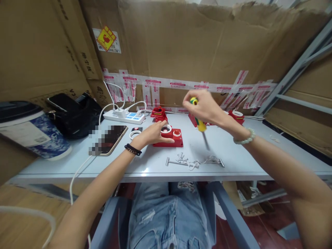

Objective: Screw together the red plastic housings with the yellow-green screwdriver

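screwdriver [199, 121] with a yellow-green handle sits clenched in the right hand [203, 106], raised above the pale table [233, 152], its shaft pointing down at the tabletop. left hand [153, 134] rests fingers loosely spread, gripping nothing, touching the red base plate [172, 137] that carries a white ring and a red button. loose screws [181, 157] and a metal rod [176, 162] lie just in front. a phone [111, 139] lies to the left.
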Available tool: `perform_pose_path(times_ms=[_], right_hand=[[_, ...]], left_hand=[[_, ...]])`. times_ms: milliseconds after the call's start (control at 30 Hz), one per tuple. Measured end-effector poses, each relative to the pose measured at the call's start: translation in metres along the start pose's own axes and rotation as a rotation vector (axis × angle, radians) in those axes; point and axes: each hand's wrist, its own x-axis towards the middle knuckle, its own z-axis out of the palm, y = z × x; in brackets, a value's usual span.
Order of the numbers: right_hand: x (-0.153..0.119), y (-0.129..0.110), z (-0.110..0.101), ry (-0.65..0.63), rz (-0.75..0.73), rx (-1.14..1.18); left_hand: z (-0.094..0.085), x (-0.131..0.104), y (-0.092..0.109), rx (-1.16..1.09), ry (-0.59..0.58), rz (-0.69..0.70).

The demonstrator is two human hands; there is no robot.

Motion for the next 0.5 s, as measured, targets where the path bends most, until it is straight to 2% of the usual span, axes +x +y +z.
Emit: perform_pose_path(times_ms=[67,100,200,300,500], right_hand=[[-0.001,0.005,0.013,-0.319,0.075,-0.044],[-0.003,0.009,0.021,-0.435,0.113,-0.078],[-0.007,0.019,0.044,-0.631,0.135,-0.141],[-0.008,0.024,0.057,-0.683,0.112,-0.145],[-0.006,0.021,0.06,-0.701,0.116,-0.225]], left_hand=[[0.0,0.0,0.0,-0.016,-0.004,0.0],[0.0,0.0,0.0,-0.019,-0.004,-0.001],[0.0,0.0,0.0,-0.006,-0.005,-0.009],[0.001,0.0,0.0,0.01,-0.012,-0.012],[0.001,0.001,-0.002,0.021,-0.024,-0.018]])
